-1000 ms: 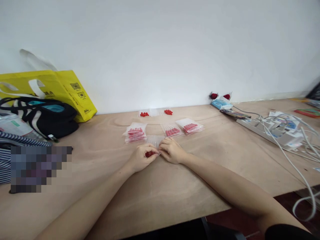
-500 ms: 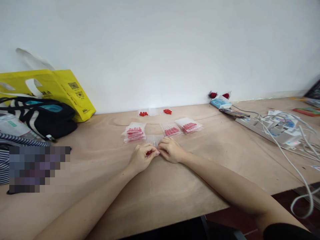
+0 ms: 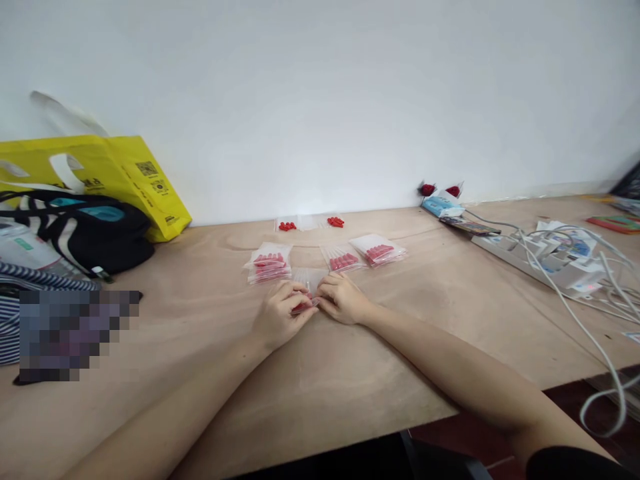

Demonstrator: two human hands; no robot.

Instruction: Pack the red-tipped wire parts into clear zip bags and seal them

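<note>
My left hand (image 3: 280, 315) is closed on a small clear zip bag (image 3: 307, 275) with red capsules (image 3: 301, 307) at its near end, low over the table. My right hand (image 3: 345, 299) pinches at the same bag's right side, its fingers curled and their tips partly hidden. Just beyond my left hand lies a stack of filled zip bags (image 3: 270, 263). Past my right hand are another filled bag (image 3: 343, 258) and a second stack (image 3: 379, 251). Two small loose-looking groups of red capsules, a left group (image 3: 287, 227) and a right group (image 3: 335, 222), rest near the wall.
To the left stand a yellow bag (image 3: 150, 193), a black bag (image 3: 120, 240) and striped cloth (image 3: 10, 327). At the right are a power strip (image 3: 540, 267) with tangled white cables (image 3: 595, 333), a blue packet (image 3: 441, 205) and two dark red flowers (image 3: 427, 190).
My left fingers have shifted slightly, and more of the red capsules in the bag now shows between my hands. My right hand has barely moved.
</note>
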